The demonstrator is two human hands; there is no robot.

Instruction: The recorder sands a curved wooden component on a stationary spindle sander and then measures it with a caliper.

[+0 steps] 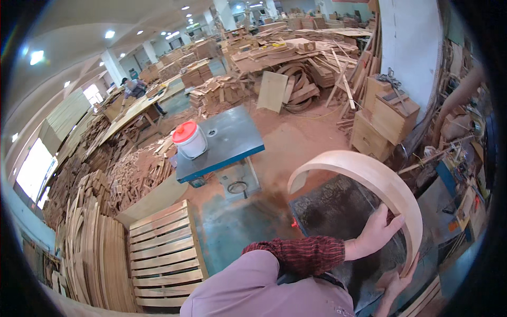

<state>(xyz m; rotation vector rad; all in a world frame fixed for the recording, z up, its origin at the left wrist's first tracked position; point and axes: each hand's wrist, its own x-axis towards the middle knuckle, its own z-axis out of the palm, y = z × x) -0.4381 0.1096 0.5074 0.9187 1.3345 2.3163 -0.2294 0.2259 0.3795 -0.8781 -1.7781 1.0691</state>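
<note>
A wide, curved wooden band [383, 179], bent into an open arc, stands over a dark, worn flat surface [330, 211] at the right. My left hand [376, 232], reaching out of a dark red knitted sleeve, grips the band from its inner side, thumb lying along the wood. Lower down, my right hand [397, 285] holds the band's near end between thumb and fingers. The band's far end [297, 182] curls free above the dark surface.
A grey-topped blue machine table [232, 132] carries a white bucket [191, 142] with a red lid. Nearby are a slatted wooden pallet [163, 253], stacked planks [95, 248], wooden boxes [383, 119] and offcut heaps [219, 92]. A person [134, 89] works at a long bench.
</note>
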